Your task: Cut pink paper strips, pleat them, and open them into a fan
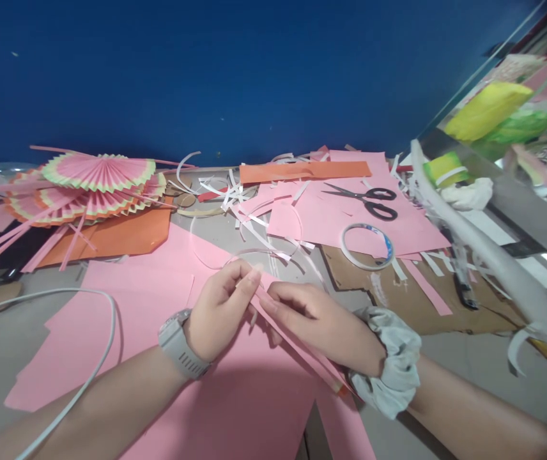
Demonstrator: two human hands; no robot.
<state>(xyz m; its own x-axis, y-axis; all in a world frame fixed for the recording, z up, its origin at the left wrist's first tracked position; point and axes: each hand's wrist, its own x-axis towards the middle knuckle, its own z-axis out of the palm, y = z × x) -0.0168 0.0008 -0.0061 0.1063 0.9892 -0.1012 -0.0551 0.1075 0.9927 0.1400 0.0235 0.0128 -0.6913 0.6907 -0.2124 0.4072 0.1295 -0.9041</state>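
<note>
- I have the narrow, folded pink paper strip (315, 361) in the near middle of the scene, raised over a large pink paper sheet (235, 409) and held between both hands.
- I see its long axis running diagonally: one end points far and left, the other near and right, below the right wrist.
- It looks flat, straight and layered, matte pink along its length, with a touch of orange and cream at the near right end.
- My left hand (225, 306), below a grey strapped wristwatch (177, 345), pinches the far left end between thumb and bent fingers.
- My right hand (309, 319) is closed on the strip just beside it, thumb lying along the top; a pale, ruffled cloth scrunchie (393, 361) circles that wrist.
- Farther out, on the right, I make out black-handled scissors (360, 196) and a ring-shaped white tape roll (389, 249).
- On the far left I see pleated pink paper fans with yellow-green edges (103, 171), beyond a looping white cable (110, 319).
</note>
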